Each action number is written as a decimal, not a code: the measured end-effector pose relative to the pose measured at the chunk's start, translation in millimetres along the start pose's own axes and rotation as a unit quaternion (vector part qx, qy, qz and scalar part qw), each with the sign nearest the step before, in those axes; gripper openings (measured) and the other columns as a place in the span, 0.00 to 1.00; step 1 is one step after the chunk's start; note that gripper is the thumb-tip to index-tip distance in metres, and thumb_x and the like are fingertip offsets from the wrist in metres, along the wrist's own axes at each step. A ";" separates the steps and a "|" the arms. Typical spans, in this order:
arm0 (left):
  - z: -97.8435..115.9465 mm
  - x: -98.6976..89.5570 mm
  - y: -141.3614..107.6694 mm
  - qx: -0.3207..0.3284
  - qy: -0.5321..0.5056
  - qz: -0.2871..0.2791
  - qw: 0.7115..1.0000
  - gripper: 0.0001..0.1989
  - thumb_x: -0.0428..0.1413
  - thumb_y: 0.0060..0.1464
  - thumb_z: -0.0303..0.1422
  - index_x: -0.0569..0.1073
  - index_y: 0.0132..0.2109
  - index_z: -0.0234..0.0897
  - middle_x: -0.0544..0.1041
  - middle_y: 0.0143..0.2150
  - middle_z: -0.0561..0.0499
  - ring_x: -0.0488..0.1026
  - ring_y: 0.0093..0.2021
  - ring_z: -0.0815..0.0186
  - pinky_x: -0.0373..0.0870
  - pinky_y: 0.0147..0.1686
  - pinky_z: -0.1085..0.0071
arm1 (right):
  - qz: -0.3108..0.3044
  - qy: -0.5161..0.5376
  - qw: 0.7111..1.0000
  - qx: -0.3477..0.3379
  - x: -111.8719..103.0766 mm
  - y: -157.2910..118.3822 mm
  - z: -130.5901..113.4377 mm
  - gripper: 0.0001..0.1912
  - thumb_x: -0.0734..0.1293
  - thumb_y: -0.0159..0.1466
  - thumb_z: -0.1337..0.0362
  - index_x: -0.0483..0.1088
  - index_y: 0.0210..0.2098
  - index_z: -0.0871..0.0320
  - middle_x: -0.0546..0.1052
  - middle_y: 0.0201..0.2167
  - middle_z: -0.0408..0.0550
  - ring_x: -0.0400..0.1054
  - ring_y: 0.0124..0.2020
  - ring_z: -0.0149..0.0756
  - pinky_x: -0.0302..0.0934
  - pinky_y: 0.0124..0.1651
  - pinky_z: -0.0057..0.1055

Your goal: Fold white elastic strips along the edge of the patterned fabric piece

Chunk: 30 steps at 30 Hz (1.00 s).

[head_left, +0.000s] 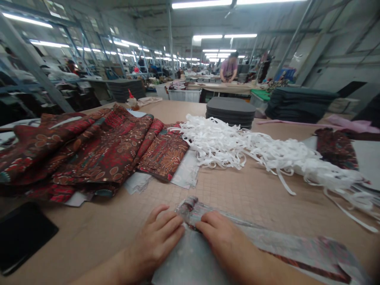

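A pale greyish piece of fabric (190, 257) with a brown-red patterned side showing at its edges lies on the table in front of me. My left hand (156, 237) rests on its left part, fingers bent and close together near a gathered fold. My right hand (221, 233) presses on the other side of that fold, its fingertips curled at the fabric's edge. The two hands are a short way apart. A long strip of the same fabric (297, 245) stretches to the right, past my right forearm.
Patterned brown-red cloth (97, 150) is heaped at the left, above a black flat object (25, 235). White tape (219, 142) lies tangled across the centre and right. Behind it stands a dark round-cornered stack (230, 111). A person (228, 70) stands at a farther table.
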State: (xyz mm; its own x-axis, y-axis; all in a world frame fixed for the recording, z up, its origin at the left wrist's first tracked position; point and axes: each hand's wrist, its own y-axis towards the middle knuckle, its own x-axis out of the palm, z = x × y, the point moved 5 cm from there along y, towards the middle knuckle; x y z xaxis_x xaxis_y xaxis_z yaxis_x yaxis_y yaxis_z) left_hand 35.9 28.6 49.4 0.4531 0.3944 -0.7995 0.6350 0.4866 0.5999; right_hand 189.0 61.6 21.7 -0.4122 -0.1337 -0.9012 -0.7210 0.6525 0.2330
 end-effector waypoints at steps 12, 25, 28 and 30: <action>-13.9 16.1 -6.3 -0.112 -0.083 -0.029 0.990 0.07 0.49 0.59 0.26 0.72 0.38 0.37 0.77 0.41 0.52 0.69 0.40 0.64 0.61 0.44 0.62 | 0.022 -0.058 0.990 -0.127 6.4 11.1 -15.9 0.12 0.56 0.63 0.72 0.70 0.41 0.64 0.71 0.32 0.52 0.61 0.32 0.39 0.58 0.33 0.34; -17.9 21.7 -8.6 -0.170 -0.137 -0.038 0.975 0.08 0.51 0.54 0.22 0.71 0.41 0.36 0.76 0.41 0.50 0.69 0.41 0.62 0.63 0.43 0.62 | -0.011 0.192 0.978 0.077 10.1 20.9 4.1 0.13 0.62 0.59 0.79 0.72 0.35 0.58 0.72 0.34 0.47 0.66 0.39 0.37 0.61 0.43 0.34; -18.4 22.5 -8.2 -0.169 -0.135 -0.038 0.976 0.08 0.51 0.54 0.23 0.71 0.40 0.36 0.76 0.41 0.50 0.69 0.41 0.62 0.63 0.44 0.62 | 0.001 0.138 0.990 0.003 8.1 17.6 -2.0 0.12 0.61 0.61 0.77 0.71 0.39 0.58 0.73 0.35 0.48 0.65 0.37 0.38 0.61 0.40 0.35; -17.6 21.0 -6.6 -0.162 -0.127 -0.037 0.978 0.07 0.51 0.55 0.24 0.71 0.40 0.36 0.76 0.41 0.50 0.69 0.41 0.62 0.63 0.44 0.62 | 0.011 0.080 0.994 -0.072 5.8 15.2 -8.3 0.12 0.61 0.62 0.74 0.70 0.43 0.59 0.73 0.35 0.50 0.64 0.35 0.40 0.60 0.38 0.37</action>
State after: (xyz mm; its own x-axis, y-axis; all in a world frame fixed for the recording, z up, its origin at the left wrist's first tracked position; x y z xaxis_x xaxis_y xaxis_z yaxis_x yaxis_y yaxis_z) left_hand 30.2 47.4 29.2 0.5808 0.1624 -0.7977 0.4590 0.7439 0.4857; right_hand 170.9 64.6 23.0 -0.5038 -0.2441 -0.8286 -0.7780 0.5451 0.3124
